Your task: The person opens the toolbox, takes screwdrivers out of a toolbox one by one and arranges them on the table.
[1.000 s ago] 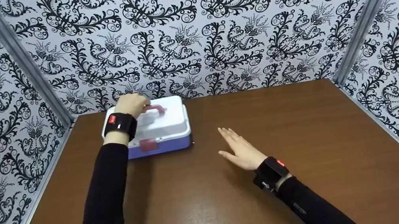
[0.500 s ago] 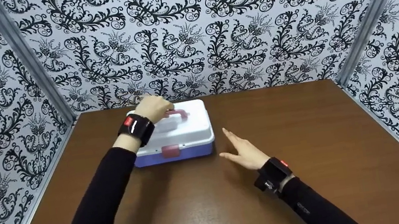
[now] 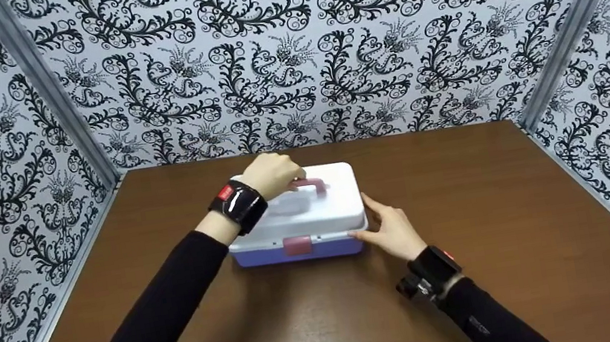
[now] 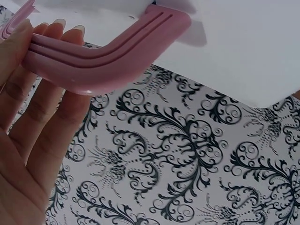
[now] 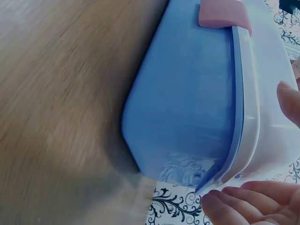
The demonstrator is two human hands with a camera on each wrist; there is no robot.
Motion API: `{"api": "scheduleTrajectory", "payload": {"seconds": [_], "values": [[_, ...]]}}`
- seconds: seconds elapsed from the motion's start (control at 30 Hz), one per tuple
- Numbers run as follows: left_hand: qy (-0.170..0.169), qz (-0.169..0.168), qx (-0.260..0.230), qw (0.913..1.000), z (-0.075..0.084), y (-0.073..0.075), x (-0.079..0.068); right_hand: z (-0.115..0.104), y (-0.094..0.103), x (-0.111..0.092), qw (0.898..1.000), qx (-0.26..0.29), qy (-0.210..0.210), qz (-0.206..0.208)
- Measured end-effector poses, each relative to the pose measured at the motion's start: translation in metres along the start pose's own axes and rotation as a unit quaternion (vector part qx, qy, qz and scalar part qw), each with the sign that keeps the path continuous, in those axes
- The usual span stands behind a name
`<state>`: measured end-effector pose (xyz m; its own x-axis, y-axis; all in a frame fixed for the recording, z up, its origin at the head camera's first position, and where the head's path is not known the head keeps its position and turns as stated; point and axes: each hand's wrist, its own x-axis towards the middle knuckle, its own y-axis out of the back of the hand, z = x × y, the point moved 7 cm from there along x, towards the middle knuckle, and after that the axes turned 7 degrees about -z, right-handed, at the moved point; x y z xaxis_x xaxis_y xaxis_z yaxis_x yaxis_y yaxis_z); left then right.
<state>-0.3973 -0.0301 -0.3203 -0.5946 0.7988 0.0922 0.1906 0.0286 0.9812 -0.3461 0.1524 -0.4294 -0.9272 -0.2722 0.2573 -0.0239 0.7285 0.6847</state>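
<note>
A storage box (image 3: 326,207) with a white lid and a purple-blue base is at mid-table in the head view. My left hand (image 3: 274,176) grips its pink carrying handle (image 4: 108,65), fingers wrapped under the bar in the left wrist view. A pink latch (image 3: 297,245) sits closed on the box's front. At the right front corner, my right hand (image 3: 396,234) has its fingers fairly straight along the side and its thumb by the front rim. The right wrist view shows the blue base (image 5: 183,98) close up, with those fingers (image 5: 248,201) right at the corner.
The brown wooden table (image 3: 467,188) extends around the box. Black-and-white patterned panels (image 3: 290,75) stand at the back and both sides, joined by grey metal posts (image 3: 51,95). A black wrist strap (image 3: 237,205) is on each arm.
My left hand has brought the box by its handle rightward and closer to me. My right hand, apart from it earlier, is now at its right front corner.
</note>
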Motion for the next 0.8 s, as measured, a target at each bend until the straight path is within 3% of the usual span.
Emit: {"api": "scheduleTrajectory", "payload": {"seconds": [0.2,0.4,0.67,0.8], "values": [[-0.013,0.002,0.005,0.9999,0.021,0.001,0.005,0.003,0.014,-0.010,0.999,0.031,-0.011,0.031],[-0.013,-0.007,0.010,0.9998,0.032,0.003,0.007,0.010,0.020,-0.016,0.998,0.050,-0.013,0.029],[-0.004,-0.005,0.011,0.9999,0.031,0.004,0.004,0.013,0.021,-0.018,0.998,0.054,-0.015,0.030],[0.040,-0.006,-0.041,0.9983,0.019,0.004,-0.015,0.012,0.020,-0.019,0.999,0.023,-0.005,0.041]]}}
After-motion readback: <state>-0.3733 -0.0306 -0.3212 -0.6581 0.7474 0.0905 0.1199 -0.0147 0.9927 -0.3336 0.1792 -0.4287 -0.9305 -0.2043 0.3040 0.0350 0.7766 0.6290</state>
